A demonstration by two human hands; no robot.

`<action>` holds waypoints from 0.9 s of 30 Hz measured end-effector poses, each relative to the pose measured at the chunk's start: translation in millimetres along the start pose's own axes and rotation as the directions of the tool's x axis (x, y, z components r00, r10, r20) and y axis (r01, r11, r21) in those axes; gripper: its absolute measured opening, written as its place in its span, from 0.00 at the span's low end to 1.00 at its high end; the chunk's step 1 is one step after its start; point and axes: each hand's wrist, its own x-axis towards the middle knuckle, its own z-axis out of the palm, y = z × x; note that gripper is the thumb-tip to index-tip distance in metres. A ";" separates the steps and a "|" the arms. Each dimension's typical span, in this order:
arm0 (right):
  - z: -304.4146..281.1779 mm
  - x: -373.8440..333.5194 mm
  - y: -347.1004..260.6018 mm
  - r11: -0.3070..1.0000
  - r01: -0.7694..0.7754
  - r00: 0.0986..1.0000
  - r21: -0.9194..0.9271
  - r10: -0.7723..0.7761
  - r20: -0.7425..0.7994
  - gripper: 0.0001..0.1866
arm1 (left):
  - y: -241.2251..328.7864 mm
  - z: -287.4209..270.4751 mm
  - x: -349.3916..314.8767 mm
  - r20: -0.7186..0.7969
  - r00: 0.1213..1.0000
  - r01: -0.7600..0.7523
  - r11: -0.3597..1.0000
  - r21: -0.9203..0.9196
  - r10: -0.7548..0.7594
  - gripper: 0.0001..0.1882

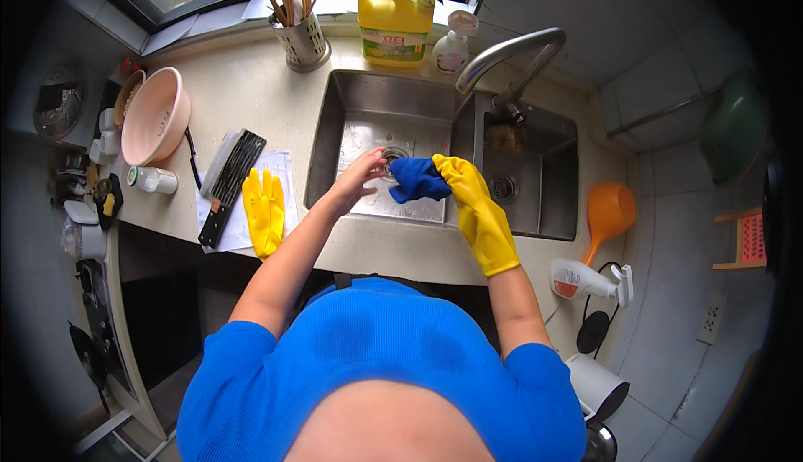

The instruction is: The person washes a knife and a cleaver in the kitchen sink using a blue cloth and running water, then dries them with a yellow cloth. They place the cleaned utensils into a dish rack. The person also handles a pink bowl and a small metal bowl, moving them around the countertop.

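My right hand (462,187) wears a long yellow rubber glove and grips a crumpled dark blue cloth (418,181) above the front of the left sink basin (355,131). Bare and with its fingers apart, my left hand (360,181) is just left of the cloth; I cannot tell whether the fingertips touch it. Behind the cloth, the metal drain (391,156) shows in part. A second yellow rubber glove (264,209) lies flat on white paper (280,173) to the left of the sink. Beside that glove rests a cleaver (227,179) with a black handle.
A curved faucet (510,56) stands behind the right basin (544,156). Along the back are a chopstick holder (303,42), a yellow jug (395,31) and a pump bottle (452,48). A pink basin (157,117) sits left; an orange ladle (609,211) and spray bottle (585,279) lie right.
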 end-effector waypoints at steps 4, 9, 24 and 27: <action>-26.5 20.0 32.5 0.995 0.102 0.993 -0.022 -0.103 -0.057 0.16 | -28.1 0.0 0.7 0.106 0.819 -0.316 0.290 0.904 0.563 0.21; -13.3 -7.1 22.1 0.959 0.283 0.957 0.017 -0.281 -0.071 0.12 | -15.2 27.4 -16.0 0.362 0.833 -0.260 -0.281 0.924 0.419 0.22; -45.5 40.1 40.3 0.950 0.237 0.966 0.204 -0.207 -0.157 0.16 | 25.2 51.4 -23.5 0.486 0.628 -0.629 0.029 0.777 0.608 0.14; -51.1 47.6 51.0 0.960 0.279 0.941 -0.033 -0.281 -0.187 0.15 | 7.5 55.7 -15.4 0.041 0.882 -0.425 0.757 0.496 0.469 0.20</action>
